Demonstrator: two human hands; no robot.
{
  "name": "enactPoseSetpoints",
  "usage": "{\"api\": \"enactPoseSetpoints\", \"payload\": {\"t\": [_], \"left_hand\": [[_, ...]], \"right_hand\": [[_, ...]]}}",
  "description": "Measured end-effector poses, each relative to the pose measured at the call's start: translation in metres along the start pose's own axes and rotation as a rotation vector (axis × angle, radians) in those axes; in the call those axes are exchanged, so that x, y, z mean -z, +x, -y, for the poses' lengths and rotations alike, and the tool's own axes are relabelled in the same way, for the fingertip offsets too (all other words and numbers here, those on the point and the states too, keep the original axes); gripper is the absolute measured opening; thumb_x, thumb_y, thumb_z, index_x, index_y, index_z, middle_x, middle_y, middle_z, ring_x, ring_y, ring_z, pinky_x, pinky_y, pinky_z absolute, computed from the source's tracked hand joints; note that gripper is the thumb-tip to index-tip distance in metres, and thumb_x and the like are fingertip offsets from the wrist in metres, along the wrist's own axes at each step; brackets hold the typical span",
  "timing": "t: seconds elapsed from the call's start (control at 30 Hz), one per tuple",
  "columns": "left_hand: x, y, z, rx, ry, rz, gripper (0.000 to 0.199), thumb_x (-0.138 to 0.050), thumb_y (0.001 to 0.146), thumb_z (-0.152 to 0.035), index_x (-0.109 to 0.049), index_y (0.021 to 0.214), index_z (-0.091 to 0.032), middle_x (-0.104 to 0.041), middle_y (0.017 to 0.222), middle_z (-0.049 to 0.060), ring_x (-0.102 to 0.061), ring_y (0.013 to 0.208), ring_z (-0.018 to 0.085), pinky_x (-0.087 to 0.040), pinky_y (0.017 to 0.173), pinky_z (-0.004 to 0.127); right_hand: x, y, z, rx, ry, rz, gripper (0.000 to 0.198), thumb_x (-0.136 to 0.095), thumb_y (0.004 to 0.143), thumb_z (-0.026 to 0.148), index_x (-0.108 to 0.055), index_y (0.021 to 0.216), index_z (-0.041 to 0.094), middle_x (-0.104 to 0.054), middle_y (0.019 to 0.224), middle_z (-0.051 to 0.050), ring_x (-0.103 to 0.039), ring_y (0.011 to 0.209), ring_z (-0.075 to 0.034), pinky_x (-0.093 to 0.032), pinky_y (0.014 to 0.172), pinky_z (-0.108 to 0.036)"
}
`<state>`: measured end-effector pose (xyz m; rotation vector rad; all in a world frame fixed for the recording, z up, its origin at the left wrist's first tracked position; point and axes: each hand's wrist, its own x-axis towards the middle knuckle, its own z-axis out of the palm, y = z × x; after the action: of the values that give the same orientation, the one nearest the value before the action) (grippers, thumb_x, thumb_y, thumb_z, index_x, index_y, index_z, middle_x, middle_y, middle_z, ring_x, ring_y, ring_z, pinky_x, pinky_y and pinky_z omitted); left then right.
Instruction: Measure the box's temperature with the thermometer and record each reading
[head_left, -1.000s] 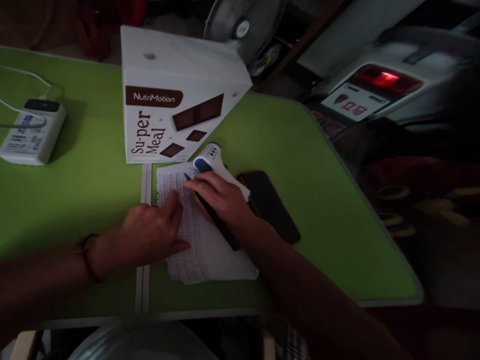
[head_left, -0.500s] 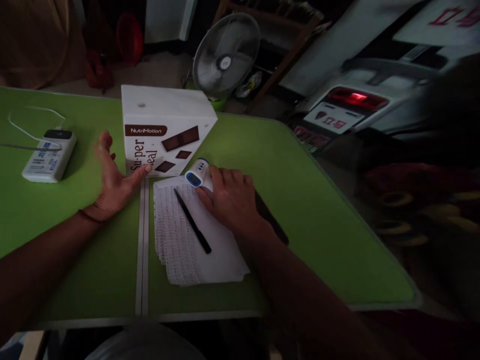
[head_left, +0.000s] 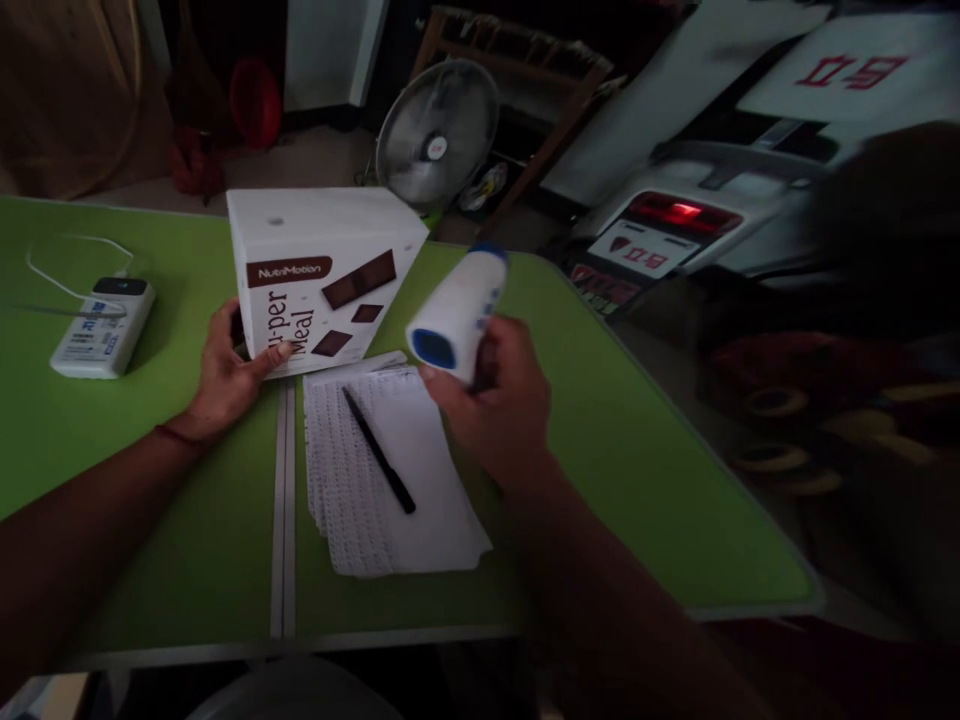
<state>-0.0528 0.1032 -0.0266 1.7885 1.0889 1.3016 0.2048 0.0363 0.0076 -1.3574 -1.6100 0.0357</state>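
Note:
My left hand [head_left: 229, 370] grips the lower left corner of a white NutriMotion box [head_left: 300, 225], thumb across the printed front and fingers round the side. The box stands on the green table, its lettering running sideways. In my right hand [head_left: 502, 400] is a white and blue infrared thermometer [head_left: 461, 310], raised above the table with its blue-rimmed screen end facing me. My fingers wrap round its handle, which is mostly hidden. Just in front of the box lie sheets of paper [head_left: 442, 500], written on at the left, with a black pen [head_left: 379, 450] slanting across them.
A white power bank [head_left: 105, 330] with cables lies on the left of the green table [head_left: 622, 480]. Beyond the far edge stands a fan [head_left: 435, 135]. A white electric scooter [head_left: 675, 190] with a lit red lamp is at the right. A seam runs through the tabletop.
My left hand has closed onto the box's corner from beside it. My right hand has lifted the thermometer off the table by the papers, up and to the right.

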Motion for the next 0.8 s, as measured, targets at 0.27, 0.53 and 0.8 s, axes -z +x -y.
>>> {"api": "enactPoseSetpoints", "payload": {"t": [0.27,0.53,0.8], "left_hand": [[-0.01,-0.011,-0.018,0.115,-0.215,0.01,0.051,-0.07,0.078,-0.053,-0.055,0.111,-0.017,-0.066,0.121,0.015,-0.063,0.112,0.031,-0.055,0.093,0.049],[-0.009,-0.009,-0.017,0.143,-0.213,0.028,0.049,-0.071,0.078,-0.054,-0.059,0.108,-0.017,-0.068,0.117,0.014,-0.064,0.106,0.03,-0.057,0.088,0.049],[-0.009,-0.009,-0.015,0.138,-0.223,0.052,0.051,-0.072,0.076,-0.055,-0.059,0.109,-0.018,-0.068,0.117,0.012,-0.064,0.107,0.03,-0.057,0.089,0.048]], "right_hand": [[-0.003,-0.013,0.063,-0.333,0.791,0.317,0.019,-0.064,0.078,0.038,-0.06,0.089,0.022,-0.056,0.071,0.0,-0.051,0.06,-0.014,-0.045,0.054,-0.032],[-0.029,-0.005,0.063,-0.505,0.983,0.326,0.019,-0.067,0.076,0.036,-0.06,0.086,0.021,-0.053,0.063,0.003,-0.048,0.056,-0.012,-0.041,0.053,-0.029],[-0.041,-0.013,0.056,-0.477,0.916,0.323,0.018,-0.063,0.077,0.037,-0.056,0.08,0.021,-0.054,0.066,0.002,-0.049,0.057,-0.011,-0.043,0.056,-0.029]]}}
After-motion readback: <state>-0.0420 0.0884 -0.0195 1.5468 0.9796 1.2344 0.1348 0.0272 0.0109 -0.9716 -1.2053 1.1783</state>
